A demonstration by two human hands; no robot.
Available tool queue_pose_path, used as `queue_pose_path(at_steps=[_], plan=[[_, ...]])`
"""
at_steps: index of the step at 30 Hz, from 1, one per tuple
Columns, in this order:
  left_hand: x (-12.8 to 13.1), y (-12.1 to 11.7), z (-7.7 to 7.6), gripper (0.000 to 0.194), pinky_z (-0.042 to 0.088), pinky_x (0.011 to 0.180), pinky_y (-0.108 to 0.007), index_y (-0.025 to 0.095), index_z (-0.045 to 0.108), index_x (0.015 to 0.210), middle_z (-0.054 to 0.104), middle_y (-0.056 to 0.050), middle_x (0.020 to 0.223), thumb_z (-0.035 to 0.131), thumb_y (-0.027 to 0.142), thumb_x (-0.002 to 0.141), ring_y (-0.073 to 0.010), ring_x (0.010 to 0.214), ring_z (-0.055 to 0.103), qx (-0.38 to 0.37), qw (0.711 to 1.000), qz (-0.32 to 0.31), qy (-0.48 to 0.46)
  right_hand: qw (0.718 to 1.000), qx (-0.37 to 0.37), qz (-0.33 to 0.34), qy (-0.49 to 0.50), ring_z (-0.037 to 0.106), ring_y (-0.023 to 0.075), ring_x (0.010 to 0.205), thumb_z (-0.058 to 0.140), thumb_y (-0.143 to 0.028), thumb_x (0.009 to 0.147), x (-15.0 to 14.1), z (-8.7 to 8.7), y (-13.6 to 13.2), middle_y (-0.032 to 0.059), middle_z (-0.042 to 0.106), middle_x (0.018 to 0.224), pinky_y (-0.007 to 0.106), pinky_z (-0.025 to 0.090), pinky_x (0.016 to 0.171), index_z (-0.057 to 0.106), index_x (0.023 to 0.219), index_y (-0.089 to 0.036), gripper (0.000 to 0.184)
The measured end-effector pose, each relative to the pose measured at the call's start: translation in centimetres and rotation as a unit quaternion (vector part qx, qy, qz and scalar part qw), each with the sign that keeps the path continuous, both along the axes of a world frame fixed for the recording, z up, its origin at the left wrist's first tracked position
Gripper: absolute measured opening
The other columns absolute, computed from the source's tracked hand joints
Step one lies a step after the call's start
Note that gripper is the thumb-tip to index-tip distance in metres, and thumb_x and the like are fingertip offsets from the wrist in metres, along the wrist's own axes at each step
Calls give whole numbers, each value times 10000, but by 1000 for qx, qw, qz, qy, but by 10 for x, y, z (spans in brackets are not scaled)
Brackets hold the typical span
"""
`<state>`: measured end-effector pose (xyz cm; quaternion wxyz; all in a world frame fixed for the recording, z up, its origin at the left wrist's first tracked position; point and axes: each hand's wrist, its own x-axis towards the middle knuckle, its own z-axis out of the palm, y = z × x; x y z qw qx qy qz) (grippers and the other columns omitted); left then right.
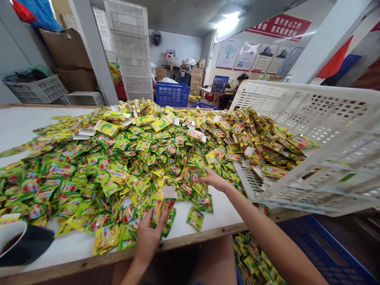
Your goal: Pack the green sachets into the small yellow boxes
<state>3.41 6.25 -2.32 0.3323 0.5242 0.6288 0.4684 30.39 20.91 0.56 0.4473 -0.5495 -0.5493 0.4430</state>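
Observation:
A big heap of small green and yellow sachets [142,158] covers the white table [18,126]. My left hand [150,233], near the table's front edge, is closed round a small stack of sachets [162,209] held upright. My right hand [213,180] reaches forward into the heap with its fingers stretched out, touching sachets at the pile's near edge. One loose sachet [195,218] lies between my two hands.
A white perforated crate [326,130] lies tipped on its side at the right, sachets spilling from it. A blue crate [320,253] with more sachets sits below the table edge. A dark bowl [18,243] stands at front left. Stacked crates, boxes and a person are behind.

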Motion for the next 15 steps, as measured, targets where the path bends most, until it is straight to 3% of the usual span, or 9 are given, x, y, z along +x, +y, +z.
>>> queue_pose_path(at_steps=[7,11,13,15], plan=[[1,2,2,522,418,956,-390,124,613,1081,652,-128,1134,635,483,702,-292,1096,566,-31,999,25,-22,988,26,-55,-144,592,197,887,627,-339,680,35,-4,-13,79,561,1143,355,482,780,568,1104,-207,447],[2,3,8,486,442,922,-378,128,613,1057,668,-117,1098,579,498,744,-281,1049,593,-11,999,5,-50,968,41,-111,-224,572,242,894,593,-398,704,40,-13,-35,94,596,1023,407,427,846,633,901,-183,294],[2,2,9,469,455,904,-368,134,620,1046,675,-110,1086,583,492,745,-281,1046,596,-2,999,0,-54,962,33,-116,-247,590,248,819,573,-453,719,32,-20,-44,90,625,904,403,442,793,632,842,-176,309],[2,2,10,470,451,910,-370,132,625,1043,674,-112,1089,595,487,738,-285,1056,590,1,999,5,-50,958,28,-118,-261,601,264,821,594,-493,697,18,-27,-47,90,637,876,390,451,756,614,912,-169,389]])
